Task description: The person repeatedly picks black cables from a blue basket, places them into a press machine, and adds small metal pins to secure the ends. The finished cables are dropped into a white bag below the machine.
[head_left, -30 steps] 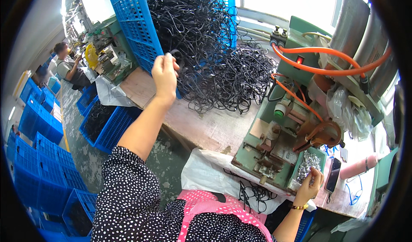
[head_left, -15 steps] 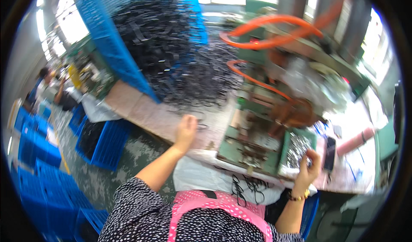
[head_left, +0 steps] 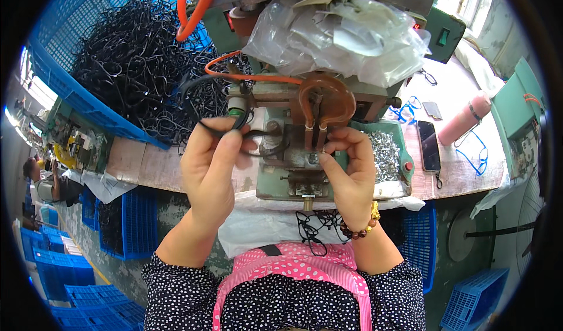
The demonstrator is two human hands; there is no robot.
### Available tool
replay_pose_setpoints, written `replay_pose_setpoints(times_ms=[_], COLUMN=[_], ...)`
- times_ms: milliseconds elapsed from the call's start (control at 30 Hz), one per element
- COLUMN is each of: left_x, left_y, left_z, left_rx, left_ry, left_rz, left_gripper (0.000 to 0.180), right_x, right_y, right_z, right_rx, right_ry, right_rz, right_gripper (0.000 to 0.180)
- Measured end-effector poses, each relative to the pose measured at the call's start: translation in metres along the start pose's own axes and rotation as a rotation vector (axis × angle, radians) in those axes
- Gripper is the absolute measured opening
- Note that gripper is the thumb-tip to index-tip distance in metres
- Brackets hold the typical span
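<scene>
My left hand [head_left: 212, 161] is closed on a black eyeglass frame [head_left: 258, 134], held up at the left side of the green bench machine. Part of the frame is blurred and hidden by my fingers. My right hand [head_left: 352, 170] pinches a tiny metal part [head_left: 323, 150], its fingertips at the machine's metal fixture [head_left: 312, 157]. Just above the fixture hangs a copper-coloured coil [head_left: 306, 105] with two prongs pointing down. Beside my right hand lies a green tray [head_left: 404, 149] of small shiny metal parts [head_left: 384, 155].
A blue crate [head_left: 50, 79] spills a heap of black eyeglass frames [head_left: 135, 67] at the left. Clear plastic bags [head_left: 352, 38] cover the machine's top. Rightward lie a phone [head_left: 428, 146], a pink cylinder [head_left: 466, 119] and blue eyeglass frames [head_left: 478, 155]. Blue crates [head_left: 141, 219] stand on the floor.
My left hand has come from the heap's edge to the machine with an eyeglass frame. My right hand has moved from the parts tray to the fixture. The view has turned rightward.
</scene>
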State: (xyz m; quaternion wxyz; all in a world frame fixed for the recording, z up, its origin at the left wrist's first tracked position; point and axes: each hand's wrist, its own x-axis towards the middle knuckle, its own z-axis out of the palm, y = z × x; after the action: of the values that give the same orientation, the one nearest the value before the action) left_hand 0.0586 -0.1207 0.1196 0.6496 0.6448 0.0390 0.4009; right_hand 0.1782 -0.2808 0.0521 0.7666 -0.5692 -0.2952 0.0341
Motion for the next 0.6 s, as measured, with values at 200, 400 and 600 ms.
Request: replay_pose_setpoints(times_ms=[200,400,600], left_x=[0.012,0.013,-0.004], left_y=[-0.014,-0.018,-0.011], left_z=[0.005,0.002,0.008], left_rx=[-0.005,-0.010,0.017], left_ry=[0.035,-0.007,0.032], left_rz=[0.064,0.095,0.074], left_gripper=[0.020,0.018,0.017], right_x=[-0.002,-0.002,0.002], right_y=[0.003,0.003,0.003], right_z=[0.012,0.010,0.010], right_rx=[0.064,0.158,0.163], right_ry=[-0.023,-0.052,-0.081], right_rz=[0.048,0.119,0.081], right_gripper=[0.047,0.051,0.050])
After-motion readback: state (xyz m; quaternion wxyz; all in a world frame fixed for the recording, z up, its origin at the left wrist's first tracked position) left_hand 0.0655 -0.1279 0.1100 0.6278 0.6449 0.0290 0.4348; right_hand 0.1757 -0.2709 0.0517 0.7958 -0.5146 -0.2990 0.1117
